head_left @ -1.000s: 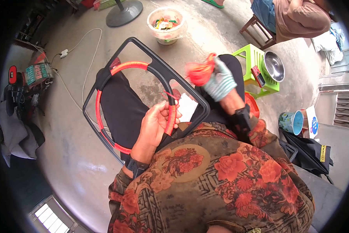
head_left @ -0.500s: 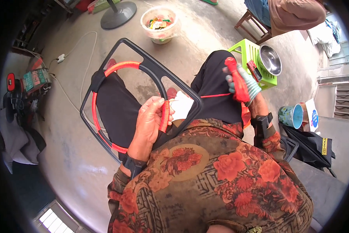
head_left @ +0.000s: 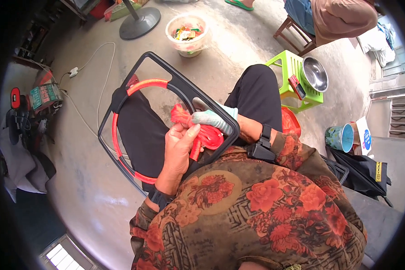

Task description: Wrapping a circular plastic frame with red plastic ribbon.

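A black frame (head_left: pixel 184 75) with an inner ring lies across my lap, and red cord (head_left: pixel 147 84) is wrapped round parts of that ring. My bare left hand (head_left: pixel 177 146) is closed on the ring's near right side, at a tightly wound stretch. The thumb and fingertips meet the red cord bundle there. My right hand (head_left: pixel 215 118), in a pale green and grey glove, reaches behind the frame's right bar. It grips the bundle of red cord (head_left: pixel 210 137), which shows inside the ring. Part of the bundle is hidden by both hands.
At the right, a green stool (head_left: pixel 283 67) bears a metal bowl (head_left: pixel 315 74) and a small red and black object (head_left: pixel 297 87). A tub of scraps (head_left: pixel 187 42) stands ahead, beside a round black stand base (head_left: pixel 140 27). A white cable (head_left: pixel 104 85) crosses the floor. Another person sits at the upper right.
My right hand has come left from beside my right knee, bringing the red cord bundle to the ring and my left hand. The left hand keeps its hold on the ring.
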Available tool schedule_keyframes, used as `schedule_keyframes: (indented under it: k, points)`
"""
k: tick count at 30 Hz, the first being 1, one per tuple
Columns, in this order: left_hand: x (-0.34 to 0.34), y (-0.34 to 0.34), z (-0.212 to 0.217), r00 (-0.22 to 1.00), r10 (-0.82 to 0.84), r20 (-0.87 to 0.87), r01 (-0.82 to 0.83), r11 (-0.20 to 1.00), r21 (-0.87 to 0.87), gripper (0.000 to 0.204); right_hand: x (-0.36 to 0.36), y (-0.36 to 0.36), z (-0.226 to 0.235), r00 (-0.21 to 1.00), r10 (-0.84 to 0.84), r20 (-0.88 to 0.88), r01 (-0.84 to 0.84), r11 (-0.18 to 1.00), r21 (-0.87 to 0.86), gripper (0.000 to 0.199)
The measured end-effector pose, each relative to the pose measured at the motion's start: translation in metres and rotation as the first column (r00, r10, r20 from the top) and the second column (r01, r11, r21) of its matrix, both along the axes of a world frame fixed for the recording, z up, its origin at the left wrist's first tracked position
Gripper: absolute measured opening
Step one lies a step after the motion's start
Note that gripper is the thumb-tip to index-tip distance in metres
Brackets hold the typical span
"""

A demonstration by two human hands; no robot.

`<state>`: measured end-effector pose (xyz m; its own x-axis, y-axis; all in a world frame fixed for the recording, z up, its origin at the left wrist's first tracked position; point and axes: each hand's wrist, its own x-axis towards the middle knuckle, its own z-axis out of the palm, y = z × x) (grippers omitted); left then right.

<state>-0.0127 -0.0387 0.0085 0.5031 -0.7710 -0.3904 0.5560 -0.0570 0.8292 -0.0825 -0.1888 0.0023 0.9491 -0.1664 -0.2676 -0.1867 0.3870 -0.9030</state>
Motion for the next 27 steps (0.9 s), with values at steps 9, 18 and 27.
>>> schedule_keyframes:
  k: [9, 18, 27]
  points:
    - [0.009, 0.005, -0.008, 0.961, 0.004, -0.277, -0.001, 1.0, 0.008, 0.036, -0.026, -0.002, -0.028, 0.984, -0.085, -0.154, 0.171, 0.661, 0.731, 0.022]
    - [0.012, 0.006, -0.01, 0.905, -0.095, -0.416, 0.08, 0.995, -0.053, 0.032, -0.018, -0.076, -0.031, 0.846, -0.533, -0.008, 0.314, 0.485, 0.816, 0.031]
    - [0.011, -0.002, -0.007, 0.899, -0.086, -0.43, 0.071, 0.996, -0.051, 0.03, -0.122, -0.094, -0.01, 0.909, -0.411, 0.064, 0.258, 0.677, 0.689, 0.035]
